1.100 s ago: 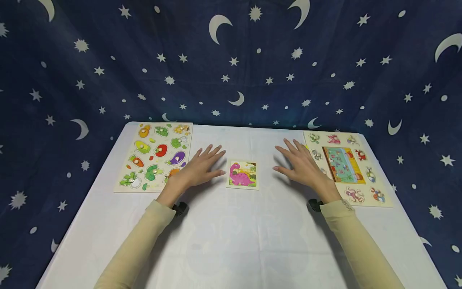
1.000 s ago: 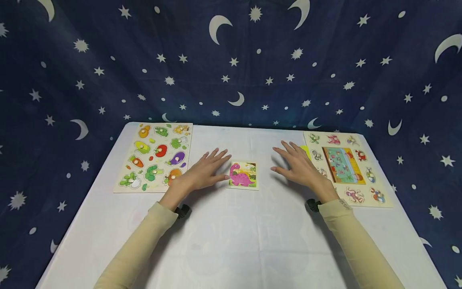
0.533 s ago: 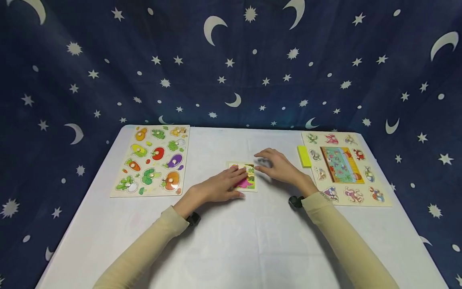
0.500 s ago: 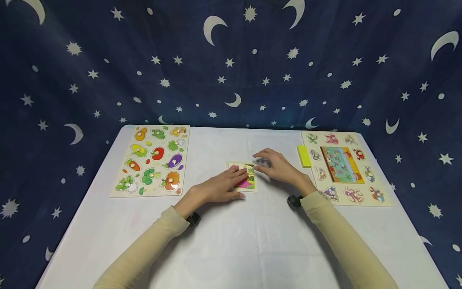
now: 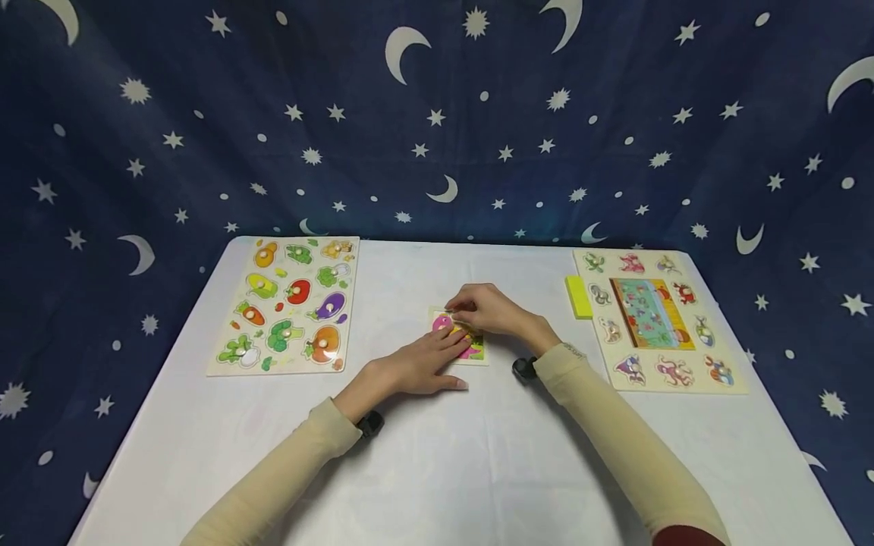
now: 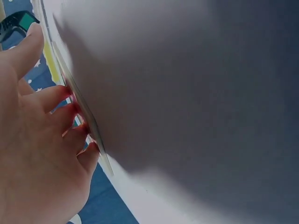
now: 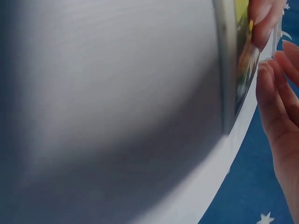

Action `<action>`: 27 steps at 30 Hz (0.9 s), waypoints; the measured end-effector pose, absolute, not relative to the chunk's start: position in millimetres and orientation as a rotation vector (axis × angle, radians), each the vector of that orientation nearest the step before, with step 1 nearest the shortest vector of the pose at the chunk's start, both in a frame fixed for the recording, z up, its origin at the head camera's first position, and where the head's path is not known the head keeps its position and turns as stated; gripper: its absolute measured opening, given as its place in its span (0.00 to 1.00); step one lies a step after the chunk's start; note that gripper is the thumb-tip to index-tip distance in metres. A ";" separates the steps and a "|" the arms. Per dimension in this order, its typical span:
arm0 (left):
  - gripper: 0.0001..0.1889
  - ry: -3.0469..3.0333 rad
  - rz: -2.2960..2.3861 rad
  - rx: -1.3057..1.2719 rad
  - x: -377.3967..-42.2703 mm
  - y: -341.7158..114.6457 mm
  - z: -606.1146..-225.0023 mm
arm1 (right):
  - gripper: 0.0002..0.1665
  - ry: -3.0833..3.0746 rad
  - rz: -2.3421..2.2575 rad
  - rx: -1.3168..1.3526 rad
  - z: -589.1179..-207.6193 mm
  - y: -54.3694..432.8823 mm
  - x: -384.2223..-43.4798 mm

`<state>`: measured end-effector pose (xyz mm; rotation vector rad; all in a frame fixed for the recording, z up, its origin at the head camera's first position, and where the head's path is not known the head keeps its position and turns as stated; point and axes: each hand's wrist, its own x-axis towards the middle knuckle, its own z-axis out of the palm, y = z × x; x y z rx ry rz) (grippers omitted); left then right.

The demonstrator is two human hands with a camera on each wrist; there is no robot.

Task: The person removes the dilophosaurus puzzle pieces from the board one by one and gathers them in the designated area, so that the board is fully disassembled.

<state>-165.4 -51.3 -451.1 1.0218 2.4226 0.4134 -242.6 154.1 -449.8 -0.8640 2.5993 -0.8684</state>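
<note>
Left hand (image 5: 423, 362) and right hand (image 5: 495, 307) at a small square dinosaur puzzle (image 5: 478, 352).
The left hand lies across the puzzle's glossy printed face, fingers straight; the right hand's thumb and fingertips draw close together over its far part, though whether they pinch anything I cannot tell. The puzzle rests on the smooth white table (image 5: 437, 470). Left of the puzzle lies a flat pale vegetable board (image 5: 297, 364) with small knobs; right of it, a yellow oblong block (image 5: 578, 297), then a sea-creature board (image 5: 612, 265). Behind the puzzle hangs softly rippled navy cloth (image 5: 341, 178).
</note>
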 end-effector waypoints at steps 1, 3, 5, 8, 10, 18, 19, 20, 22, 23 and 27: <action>0.43 2.424 0.411 1.023 -164.6 -51.0 -450.9 | 0.15 2.595 -0.854 -0.869 -449.9 151.1 -243.5; 0.43 2.423 0.407 1.034 -163.1 -50.2 -451.1 | 0.15 2.589 -0.822 -0.872 -450.4 146.1 -244.5; 0.43 2.424 0.400 1.044 -162.0 -49.2 -451.0 | 0.14 2.589 -0.801 -0.866 -451.3 143.1 -245.0; 0.43 2.424 0.387 1.049 -161.7 -48.7 -450.8 | 0.14 2.584 -0.790 -0.834 -451.4 140.0 -245.5; 0.43 2.428 0.380 1.048 -162.3 -49.1 -450.8 | 0.13 2.581 -0.795 -0.805 -451.1 138.0 -246.9; 0.42 2.426 0.396 1.022 -162.9 -49.5 -451.2 | 0.12 2.531 -0.867 -0.645 -453.5 135.0 -253.7; 0.41 2.426 0.394 1.020 -162.9 -49.3 -451.5 | 0.12 2.525 -0.872 -0.630 -454.3 135.2 -254.3; 0.41 2.427 0.392 1.019 -162.9 -49.0 -451.8 | 0.11 2.520 -0.877 -0.618 -454.9 135.6 -254.9; 0.41 2.429 0.382 1.018 -162.8 -48.6 -451.9 | 0.11 2.512 -0.888 -0.603 -455.4 136.0 -255.7; 0.41 2.431 0.380 1.020 -162.8 -48.4 -451.8 | 0.11 2.508 -0.899 -0.597 -455.0 136.0 -256.0; 0.42 2.442 0.359 1.019 -162.4 -48.4 -451.0 | 0.10 2.485 -0.962 -0.579 -453.1 136.3 -257.4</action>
